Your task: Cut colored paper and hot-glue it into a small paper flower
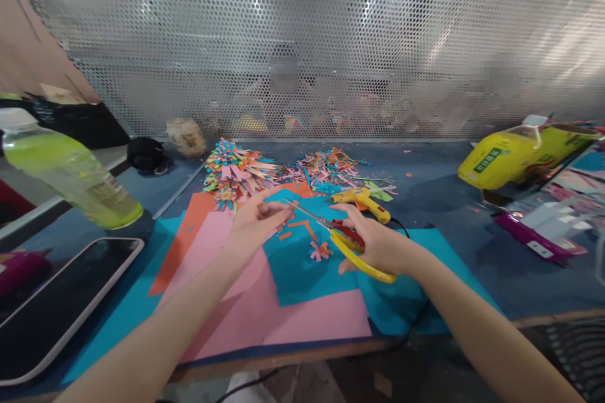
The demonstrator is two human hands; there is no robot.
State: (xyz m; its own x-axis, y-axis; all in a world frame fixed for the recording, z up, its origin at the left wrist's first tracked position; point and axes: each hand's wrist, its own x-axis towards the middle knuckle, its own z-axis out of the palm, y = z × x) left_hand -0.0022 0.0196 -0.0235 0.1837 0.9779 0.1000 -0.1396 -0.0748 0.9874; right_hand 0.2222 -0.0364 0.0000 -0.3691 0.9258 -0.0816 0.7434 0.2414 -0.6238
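Note:
My right hand grips a pair of scissors with yellow and red handles, its blades pointing up and left. At the blade tips, my left hand pinches a small orange paper strip. Below the blades, a pink paper flower with an orange middle lies on blue paper. Cut orange strips are scattered beside it. Just behind my right hand rests a yellow hot glue gun.
Layered pink paper and orange paper cover the front. A decorated paper heap and shredded scraps lie behind. A green drink bottle and phone are left; a yellow bottle and purple pack right.

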